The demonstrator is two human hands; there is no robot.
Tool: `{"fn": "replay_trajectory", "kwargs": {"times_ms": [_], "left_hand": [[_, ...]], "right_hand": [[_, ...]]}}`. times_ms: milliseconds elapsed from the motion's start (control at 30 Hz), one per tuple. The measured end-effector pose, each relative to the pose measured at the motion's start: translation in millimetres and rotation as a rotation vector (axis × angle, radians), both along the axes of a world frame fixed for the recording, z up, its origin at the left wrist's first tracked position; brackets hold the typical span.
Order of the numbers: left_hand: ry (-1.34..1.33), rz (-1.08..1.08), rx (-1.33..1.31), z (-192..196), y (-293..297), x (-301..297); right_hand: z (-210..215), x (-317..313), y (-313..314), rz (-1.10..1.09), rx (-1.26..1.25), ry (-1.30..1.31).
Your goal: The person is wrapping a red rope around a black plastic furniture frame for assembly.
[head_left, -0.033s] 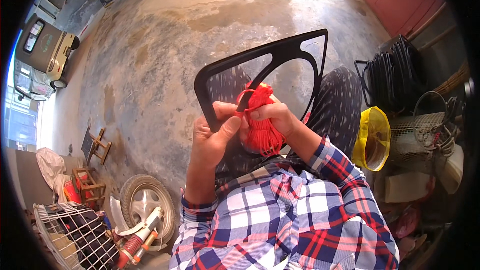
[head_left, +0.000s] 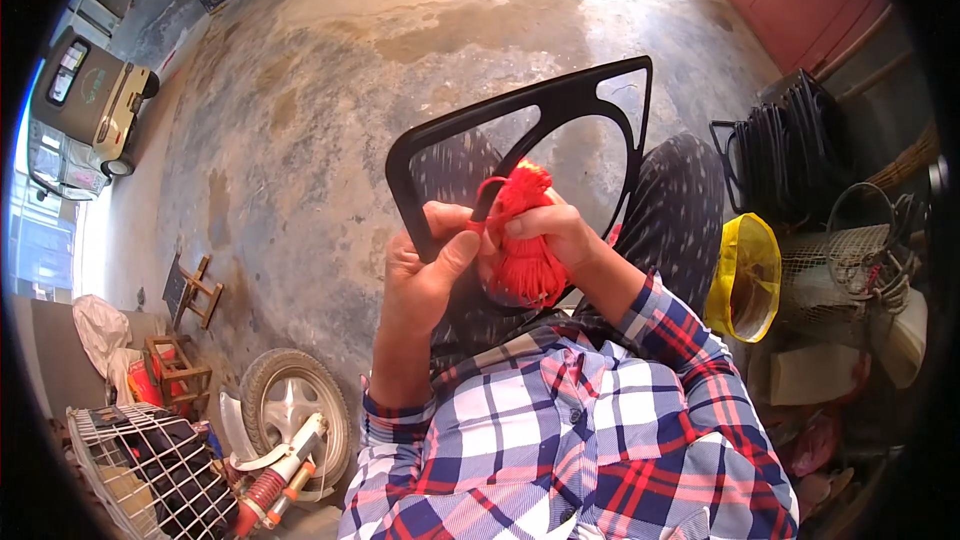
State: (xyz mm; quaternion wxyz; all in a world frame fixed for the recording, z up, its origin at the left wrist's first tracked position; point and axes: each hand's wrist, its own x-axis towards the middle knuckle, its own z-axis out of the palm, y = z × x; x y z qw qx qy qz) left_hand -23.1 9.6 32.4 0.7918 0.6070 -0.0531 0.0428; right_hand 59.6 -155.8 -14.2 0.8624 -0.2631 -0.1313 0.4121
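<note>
Left hand (head_left: pixel 422 280) pinching black frame (head_left: pixel 568 98); right hand (head_left: pixel 560 233) clutching red cord bundle (head_left: pixel 528 275), just turned slightly; both grips kept, cord meeting bar between hands.

Looks like a garage-like workshop, cluttered along both sides. Has a bare, stained concrete floor (head_left: pixel 330 130) reaching to 12 o'clock. Opens to daylight (head_left: pixel 94 240) at 9 o'clock, with a small vehicle (head_left: pixel 92 105) parked at 10. Holds a tyred wheel (head_left: pixel 290 405) and a shock absorber (head_left: pixel 267 487) between 7 and 8, a wooden stool (head_left: pixel 180 370) at 8, stacked black frames (head_left: pixel 795 130) between 2 and 3, and a yellow container (head_left: pixel 723 280) at 3.
</note>
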Motion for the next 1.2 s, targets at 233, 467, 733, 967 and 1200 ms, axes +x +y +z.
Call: {"fn": "replay_trajectory", "kwargs": {"times_ms": [233, 467, 733, 967, 1200], "left_hand": [[0.015, 0.057, 0.002, -6, 3, 3], [0.006, -0.026, -0.016, -5, 3, 3], [0.006, -0.015, -0.026, -5, 3, 1], [-0.011, 0.041, -0.001, -10, 7, 4], [0.015, 0.053, -0.023, -11, 15, 5]], "right_hand": [[-7, 7, -19, -0.165, -0.042, -0.122], [16, 2, 2, 0.002, 0.112, -0.006], [-15, 1, 2, 0.059, -0.049, -0.027], [-9, 6, -30, -0.121, -0.011, -0.087], [13, 2, -41, -0.262, -0.029, -0.204]]}}
